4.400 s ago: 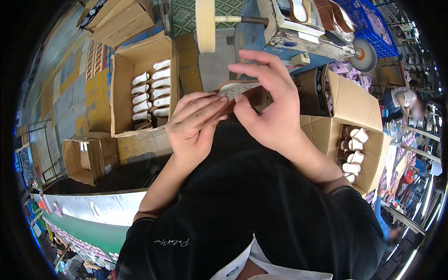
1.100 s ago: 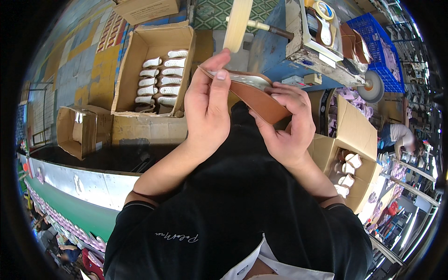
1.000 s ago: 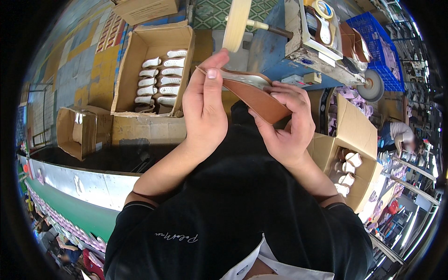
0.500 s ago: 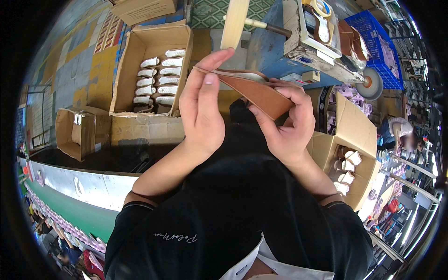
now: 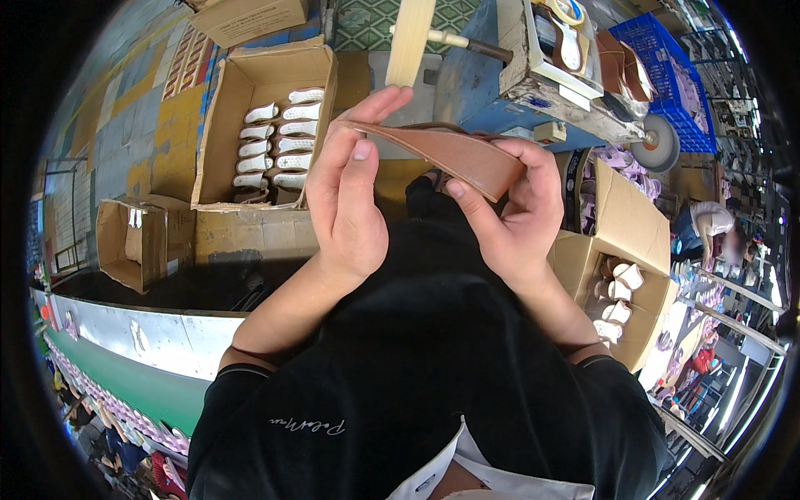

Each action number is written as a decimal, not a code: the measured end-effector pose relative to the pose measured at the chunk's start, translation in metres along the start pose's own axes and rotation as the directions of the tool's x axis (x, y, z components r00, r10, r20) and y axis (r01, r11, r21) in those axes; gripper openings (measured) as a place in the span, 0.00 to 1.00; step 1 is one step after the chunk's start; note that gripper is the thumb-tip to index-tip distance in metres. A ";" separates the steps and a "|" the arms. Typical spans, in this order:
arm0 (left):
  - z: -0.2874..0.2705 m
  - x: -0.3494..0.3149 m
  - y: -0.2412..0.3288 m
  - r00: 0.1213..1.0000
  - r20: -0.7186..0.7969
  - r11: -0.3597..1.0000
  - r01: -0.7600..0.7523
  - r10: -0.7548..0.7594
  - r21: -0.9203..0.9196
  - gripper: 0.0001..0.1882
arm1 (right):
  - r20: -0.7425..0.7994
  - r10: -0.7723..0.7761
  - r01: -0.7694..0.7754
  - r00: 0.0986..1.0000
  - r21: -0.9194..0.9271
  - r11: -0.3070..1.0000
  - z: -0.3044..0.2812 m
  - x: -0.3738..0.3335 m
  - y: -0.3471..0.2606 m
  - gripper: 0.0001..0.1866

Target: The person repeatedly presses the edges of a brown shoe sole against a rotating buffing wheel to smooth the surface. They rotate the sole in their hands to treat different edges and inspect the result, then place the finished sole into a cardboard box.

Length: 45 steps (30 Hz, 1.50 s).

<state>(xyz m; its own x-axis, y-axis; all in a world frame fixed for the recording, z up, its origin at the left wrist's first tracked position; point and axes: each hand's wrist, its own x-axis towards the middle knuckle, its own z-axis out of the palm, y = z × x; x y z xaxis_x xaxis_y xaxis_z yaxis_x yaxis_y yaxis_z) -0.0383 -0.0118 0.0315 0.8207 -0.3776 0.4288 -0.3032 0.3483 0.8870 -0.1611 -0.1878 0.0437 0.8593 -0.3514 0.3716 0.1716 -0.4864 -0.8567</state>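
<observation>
Both my hands hold a brown wedge-shaped shoe sole [image 5: 458, 158] in front of my chest, its smooth side wall facing me. At its thin end my left hand [image 5: 354, 196] pinches it between thumb and fingers, the fingertips reaching beyond it. The thick heel end rests in the grip of my right hand [image 5: 527, 208], thumb on the near face and fingers curled over the far side. Just past my left fingertips stands a pale buffing wheel [image 5: 410, 50] on a spindle; a small gap seems to separate them. The sole's far face is mostly hidden.
At left, an open carton [image 5: 208, 142] holds rows of white-topped soles, with a smaller carton [image 5: 154, 242] nearby. Another carton [image 5: 650, 333] with soles stands right. A worn machine bench [image 5: 575, 125] bears a grey grinding wheel [image 5: 656, 143]; behind is a blue crate [image 5: 696, 137].
The sole has turned in my hands: its pale upper edge has gone from sight and more of the brown side wall shows. My left hand has shifted slightly left.
</observation>
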 end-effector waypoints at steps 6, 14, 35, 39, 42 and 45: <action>0.003 -0.003 -0.001 0.999 -0.019 0.999 0.036 -0.036 -0.011 0.22 | -0.124 0.047 -0.032 0.991 0.119 0.992 0.005 0.002 -0.002 0.29; 0.002 -0.005 -0.001 0.991 -0.001 0.991 0.131 -0.131 -0.022 0.21 | -0.130 0.057 -0.043 0.990 0.107 0.993 0.002 0.004 -0.006 0.30; 0.005 -0.004 -0.009 0.994 -0.052 0.995 0.095 -0.094 0.016 0.14 | -0.137 0.120 -0.096 0.983 0.165 0.982 0.005 0.006 -0.001 0.29; 0.000 -0.006 -0.017 0.999 -0.012 0.988 0.034 -0.032 0.149 0.23 | -0.097 -0.329 0.305 0.939 -0.201 0.931 0.001 0.014 0.006 0.28; 0.004 -0.013 -0.021 0.992 0.019 0.992 0.122 -0.122 0.016 0.36 | -0.080 -0.417 0.369 0.906 -0.336 0.867 -0.003 0.014 0.009 0.26; 0.018 -0.017 -0.027 0.899 0.179 0.818 0.439 -0.401 -0.371 0.46 | -0.074 -0.365 0.311 0.928 -0.386 0.869 0.000 0.014 0.015 0.27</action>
<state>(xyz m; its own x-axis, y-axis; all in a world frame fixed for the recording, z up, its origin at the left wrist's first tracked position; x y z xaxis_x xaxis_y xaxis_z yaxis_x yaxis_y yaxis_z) -0.0524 -0.0302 0.0034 0.7725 -0.6321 0.0606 0.2915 0.4379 0.8504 -0.1466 -0.2004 0.0361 0.6992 -0.2077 0.6841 0.2304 -0.8403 -0.4907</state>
